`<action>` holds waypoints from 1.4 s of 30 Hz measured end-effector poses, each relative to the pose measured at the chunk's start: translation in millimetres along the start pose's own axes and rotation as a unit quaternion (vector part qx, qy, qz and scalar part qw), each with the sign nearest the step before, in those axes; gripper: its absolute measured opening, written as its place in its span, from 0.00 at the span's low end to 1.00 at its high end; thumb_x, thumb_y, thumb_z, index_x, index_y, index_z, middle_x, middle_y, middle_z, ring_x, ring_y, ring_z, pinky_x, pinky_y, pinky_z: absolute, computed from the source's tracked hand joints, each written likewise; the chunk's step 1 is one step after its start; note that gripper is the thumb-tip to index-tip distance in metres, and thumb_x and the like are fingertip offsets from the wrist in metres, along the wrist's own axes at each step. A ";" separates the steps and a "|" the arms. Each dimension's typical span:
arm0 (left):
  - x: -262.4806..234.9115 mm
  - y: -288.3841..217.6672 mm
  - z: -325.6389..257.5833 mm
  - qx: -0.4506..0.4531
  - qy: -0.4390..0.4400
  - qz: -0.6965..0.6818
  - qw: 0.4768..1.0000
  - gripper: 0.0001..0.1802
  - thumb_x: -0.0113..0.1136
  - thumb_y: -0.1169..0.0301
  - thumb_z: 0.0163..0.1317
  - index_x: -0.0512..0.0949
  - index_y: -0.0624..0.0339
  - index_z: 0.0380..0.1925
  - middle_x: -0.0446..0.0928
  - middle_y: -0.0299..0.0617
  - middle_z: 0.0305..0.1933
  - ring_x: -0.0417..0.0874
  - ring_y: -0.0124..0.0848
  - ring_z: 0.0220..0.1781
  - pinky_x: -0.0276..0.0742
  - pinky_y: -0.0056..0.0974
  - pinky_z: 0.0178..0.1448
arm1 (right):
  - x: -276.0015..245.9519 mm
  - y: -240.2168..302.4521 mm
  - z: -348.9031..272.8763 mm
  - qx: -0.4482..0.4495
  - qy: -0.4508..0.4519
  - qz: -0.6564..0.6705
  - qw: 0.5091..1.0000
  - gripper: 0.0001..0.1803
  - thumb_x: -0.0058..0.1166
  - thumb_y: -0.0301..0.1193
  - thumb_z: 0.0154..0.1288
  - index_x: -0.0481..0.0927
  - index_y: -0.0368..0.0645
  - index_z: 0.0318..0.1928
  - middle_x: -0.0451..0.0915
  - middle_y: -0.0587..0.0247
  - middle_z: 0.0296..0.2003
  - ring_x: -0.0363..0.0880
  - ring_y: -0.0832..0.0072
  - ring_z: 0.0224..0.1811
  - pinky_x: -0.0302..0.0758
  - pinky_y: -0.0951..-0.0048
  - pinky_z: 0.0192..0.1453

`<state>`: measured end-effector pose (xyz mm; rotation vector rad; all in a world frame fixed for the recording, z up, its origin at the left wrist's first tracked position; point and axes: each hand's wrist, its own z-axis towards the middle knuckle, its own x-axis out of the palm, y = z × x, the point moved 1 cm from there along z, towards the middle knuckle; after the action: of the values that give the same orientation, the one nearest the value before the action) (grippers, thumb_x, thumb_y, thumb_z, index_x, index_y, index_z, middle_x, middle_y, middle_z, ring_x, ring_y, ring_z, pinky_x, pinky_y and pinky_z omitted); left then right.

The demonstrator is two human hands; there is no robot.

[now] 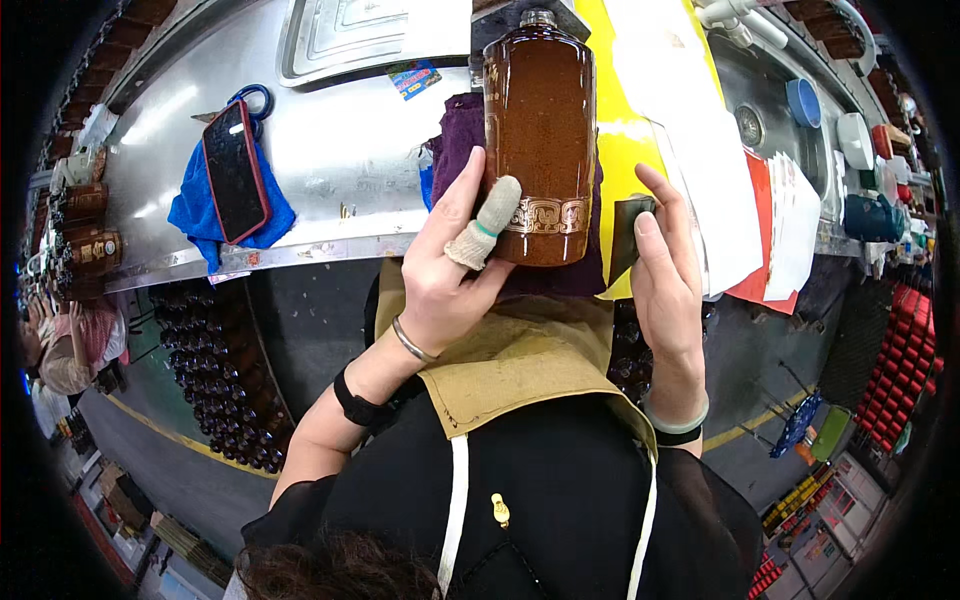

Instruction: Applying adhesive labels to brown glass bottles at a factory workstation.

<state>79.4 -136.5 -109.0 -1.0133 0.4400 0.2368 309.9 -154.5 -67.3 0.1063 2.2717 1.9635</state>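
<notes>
My left hand (440,250) is wrapped round the lower left side of a glossy brown bottle (540,130). The bottle has a gold patterned band near its base, and its neck points away from me. A knitted finger cover (492,222) is on the digit pressed against the bottle's front. To the right of the bottle, my right hand (668,270) is apart from it, fingers stretched and spread. A small dark flat piece (628,235) shows beside the right thumb; whether the hand touches it I cannot tell. Under the bottle lies a dark purple cloth (458,130).
A phone (236,178) rests on a blue cloth (190,210) beside blue-handled scissors (258,97), left on the metal bench (330,180). A metal tray (300,50) is further back. Yellow sheeting (625,130), white paper (720,200) and a sink (750,125) are right.
</notes>
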 end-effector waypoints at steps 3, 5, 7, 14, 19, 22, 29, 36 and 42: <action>5.9 -3.6 -0.2 0.010 -0.049 0.016 0.999 0.40 0.70 0.88 0.46 0.81 0.66 0.66 0.74 0.63 0.74 0.80 0.54 0.73 0.78 0.47 0.73 | 0.2 1.4 -0.4 -0.014 0.000 0.010 1.000 0.21 0.57 0.23 0.79 0.72 0.35 0.67 0.78 0.59 0.57 0.75 0.75 0.62 0.70 0.73 0.69; 3.4 -10.8 3.5 0.025 -0.053 0.035 0.998 0.39 0.71 0.87 0.43 0.82 0.68 0.63 0.78 0.61 0.71 0.81 0.55 0.71 0.81 0.48 0.71 | 8.9 3.2 0.2 -0.069 -0.026 -0.023 0.997 0.15 0.56 0.20 0.78 0.76 0.34 0.62 0.80 0.60 0.55 0.77 0.77 0.59 0.72 0.73 0.67; 1.5 -17.1 8.9 0.042 -0.062 0.039 0.996 0.39 0.72 0.87 0.42 0.82 0.70 0.62 0.79 0.61 0.70 0.81 0.56 0.71 0.82 0.49 0.70 | 10.2 7.5 -2.1 -0.063 -0.010 -0.018 0.998 0.15 0.57 0.20 0.78 0.76 0.34 0.61 0.80 0.62 0.53 0.77 0.78 0.57 0.73 0.74 0.66; 1.3 -25.1 14.5 0.039 -0.082 0.018 0.996 0.37 0.77 0.83 0.46 0.80 0.76 0.62 0.82 0.61 0.64 0.83 0.55 0.68 0.84 0.47 0.67 | 31.6 25.9 -5.7 -0.082 0.021 0.003 0.996 0.16 0.62 0.18 0.74 0.78 0.33 0.59 0.83 0.62 0.48 0.81 0.80 0.48 0.78 0.77 0.57; -0.7 -25.5 13.1 0.016 -0.068 0.040 0.997 0.44 0.80 0.77 0.45 0.77 0.71 0.67 0.79 0.56 0.69 0.80 0.53 0.68 0.78 0.49 0.71 | 42.2 33.2 -4.6 -0.133 0.045 -0.111 0.984 0.16 0.67 0.19 0.69 0.82 0.36 0.56 0.85 0.63 0.39 0.82 0.82 0.39 0.79 0.78 0.46; 2.7 -21.6 13.2 0.015 -0.079 0.045 0.996 0.49 0.82 0.76 0.46 0.72 0.70 0.71 0.77 0.53 0.71 0.77 0.49 0.72 0.70 0.47 0.76 | 38.0 49.7 5.6 -0.255 -0.058 -0.116 0.958 0.18 0.69 0.19 0.67 0.83 0.37 0.56 0.85 0.62 0.39 0.82 0.78 0.38 0.80 0.77 0.46; 5.1 -16.4 11.8 0.045 -0.083 0.069 0.993 0.47 0.81 0.73 0.49 0.72 0.74 0.70 0.78 0.53 0.70 0.80 0.51 0.65 0.77 0.49 0.68 | 25.8 50.1 -2.2 -0.495 0.195 -0.351 0.771 0.17 0.68 0.30 0.52 0.89 0.45 0.45 0.87 0.70 0.40 0.78 0.74 0.33 0.73 0.71 0.41; 3.0 -13.5 9.8 0.031 -0.078 0.084 0.993 0.49 0.83 0.71 0.48 0.71 0.74 0.71 0.79 0.55 0.69 0.80 0.53 0.66 0.75 0.51 0.71 | 24.4 47.0 30.8 -0.562 0.051 -0.402 0.721 0.16 0.66 0.33 0.50 0.88 0.52 0.42 0.84 0.78 0.38 0.75 0.75 0.35 0.68 0.70 0.48; 0.6 -6.8 4.7 0.020 -0.061 0.071 0.995 0.48 0.81 0.72 0.49 0.71 0.75 0.71 0.77 0.59 0.71 0.79 0.55 0.69 0.72 0.54 0.74 | 25.0 50.8 52.7 -0.522 -0.004 -0.400 0.753 0.13 0.71 0.30 0.59 0.91 0.51 0.46 0.88 0.73 0.38 0.74 0.74 0.33 0.69 0.69 0.43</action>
<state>83.7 -136.1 -101.9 -0.9245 0.4053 0.4144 291.2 -91.9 -25.9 -0.8050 0.6312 2.2377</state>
